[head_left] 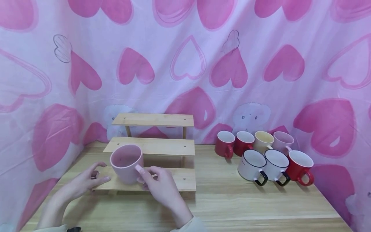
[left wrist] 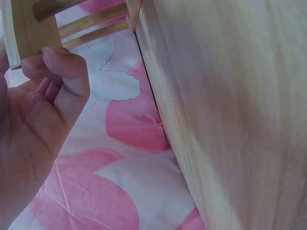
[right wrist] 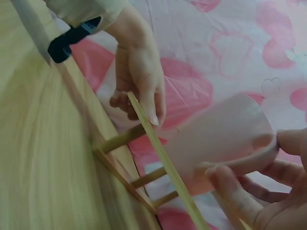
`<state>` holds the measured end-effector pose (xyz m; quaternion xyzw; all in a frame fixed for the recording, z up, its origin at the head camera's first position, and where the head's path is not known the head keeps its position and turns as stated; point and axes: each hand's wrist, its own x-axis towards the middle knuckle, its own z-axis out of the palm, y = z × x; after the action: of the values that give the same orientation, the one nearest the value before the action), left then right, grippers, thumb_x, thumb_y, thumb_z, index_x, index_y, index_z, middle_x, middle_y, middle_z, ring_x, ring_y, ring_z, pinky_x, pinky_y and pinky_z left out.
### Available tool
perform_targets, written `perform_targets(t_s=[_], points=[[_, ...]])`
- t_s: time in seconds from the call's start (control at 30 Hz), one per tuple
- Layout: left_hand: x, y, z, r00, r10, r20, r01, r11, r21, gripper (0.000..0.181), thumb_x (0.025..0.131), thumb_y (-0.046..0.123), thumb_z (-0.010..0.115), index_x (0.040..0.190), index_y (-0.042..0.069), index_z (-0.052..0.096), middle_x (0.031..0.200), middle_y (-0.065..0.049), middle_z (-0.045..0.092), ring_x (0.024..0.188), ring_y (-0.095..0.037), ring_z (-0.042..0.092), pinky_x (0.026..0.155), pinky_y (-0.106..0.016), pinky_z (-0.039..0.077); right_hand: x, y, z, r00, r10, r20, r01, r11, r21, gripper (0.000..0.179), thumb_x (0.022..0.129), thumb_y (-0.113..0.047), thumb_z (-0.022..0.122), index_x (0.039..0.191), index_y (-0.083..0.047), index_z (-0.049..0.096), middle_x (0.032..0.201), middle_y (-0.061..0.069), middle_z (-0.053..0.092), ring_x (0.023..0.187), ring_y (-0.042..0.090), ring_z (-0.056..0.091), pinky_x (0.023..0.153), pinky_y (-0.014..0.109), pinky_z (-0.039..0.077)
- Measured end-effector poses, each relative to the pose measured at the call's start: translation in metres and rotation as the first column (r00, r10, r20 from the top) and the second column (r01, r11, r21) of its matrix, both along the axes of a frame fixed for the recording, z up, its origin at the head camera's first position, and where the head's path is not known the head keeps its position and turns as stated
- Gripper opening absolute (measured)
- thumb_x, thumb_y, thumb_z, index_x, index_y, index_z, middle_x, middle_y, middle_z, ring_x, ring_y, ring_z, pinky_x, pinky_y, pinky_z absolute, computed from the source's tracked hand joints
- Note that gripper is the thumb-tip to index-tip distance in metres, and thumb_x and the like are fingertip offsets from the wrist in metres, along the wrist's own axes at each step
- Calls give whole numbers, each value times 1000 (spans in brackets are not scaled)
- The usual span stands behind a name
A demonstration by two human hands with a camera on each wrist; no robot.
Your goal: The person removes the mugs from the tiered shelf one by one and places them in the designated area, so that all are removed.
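A pink mug [head_left: 128, 170] sits over the left part of the lowest tier of a three-tier wooden shelf [head_left: 181, 184], its mouth facing up. My right hand [head_left: 163, 187] pinches the mug's handle between thumb and fingers from the right side. In the right wrist view the mug's base [right wrist: 184, 163] is right at the board. With thumb above and curled fingers below, my left hand [head_left: 79, 184] grips the left end of that lowest board. The left wrist view shows those fingers [left wrist: 67, 67] against the board's underside.
On the right stand several mugs: two red ones [head_left: 223, 149] [head_left: 242, 149], a cream one [head_left: 262, 146] and a pink one [head_left: 283, 141] behind, two white ones with black handles [head_left: 250, 169] [head_left: 274, 167] and a red one [head_left: 298, 169] in front. A heart-patterned cloth [head_left: 188, 58] hangs behind.
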<state>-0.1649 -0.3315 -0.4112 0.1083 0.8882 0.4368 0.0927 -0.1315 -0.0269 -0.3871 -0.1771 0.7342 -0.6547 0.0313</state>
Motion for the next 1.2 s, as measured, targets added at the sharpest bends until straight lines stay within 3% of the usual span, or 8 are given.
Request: perform_targets(t_s=[0.17, 0.33, 0.47, 0.7, 1.0, 1.2], points=[[1, 1, 1, 1000, 2, 6, -2, 1000, -3, 59, 96, 25, 63, 138, 1, 30, 77, -6, 48, 61, -12, 46, 51, -31, 46, 0, -2, -2, 996, -9, 90, 9, 1000, 7, 41, 94, -54, 58, 105, -18, 75, 87, -2, 73, 59, 18, 67, 61, 29, 55], [1, -1, 0, 1000, 10, 11, -10, 1000, -8, 60, 97, 25, 63, 139, 1, 29, 78, -6, 48, 62, -13, 47, 53, -31, 47, -1, -4, -6, 976, 97, 194, -81, 993, -85, 50, 95, -53, 56, 99, -6, 73, 91, 6, 70, 60, 23, 68, 59, 35, 57], [0, -1, -2, 1000, 6, 7, -5, 1000, -12, 59, 97, 26, 63, 139, 3, 30, 78, -6, 48, 61, -13, 47, 52, -32, 47, -3, -5, -10, 962, 125, 244, -86, 983, -162, 54, 94, -51, 58, 89, 2, 69, 84, 11, 67, 63, 25, 68, 61, 38, 58], [-1, 0, -1, 1000, 1, -11, -1, 1000, -11, 58, 96, 25, 64, 137, 2, 31, 75, -6, 47, 58, -13, 46, 50, -31, 45, -7, -6, -13, 965, 127, 229, -76, 972, -221, 55, 93, -47, 61, 85, 7, 67, 77, 15, 66, 64, 24, 67, 63, 37, 58], [-1, 1, 2, 998, 27, 58, -28, 999, 16, 61, 95, 27, 65, 139, 4, 30, 81, -8, 48, 64, -14, 45, 52, -35, 48, -6, -3, -9, 969, 140, 204, -90, 968, -233, 51, 93, -43, 64, 86, 8, 68, 82, 19, 68, 67, 24, 67, 66, 37, 58], [0, 1, 1, 997, 27, 66, -29, 999, 19, 61, 95, 27, 65, 139, 4, 30, 82, -8, 48, 65, -14, 45, 53, -36, 49, -5, 4, 1, 968, 181, 172, -121, 943, -310, 50, 95, -36, 64, 89, 13, 66, 82, 20, 66, 67, 24, 66, 69, 40, 58]])
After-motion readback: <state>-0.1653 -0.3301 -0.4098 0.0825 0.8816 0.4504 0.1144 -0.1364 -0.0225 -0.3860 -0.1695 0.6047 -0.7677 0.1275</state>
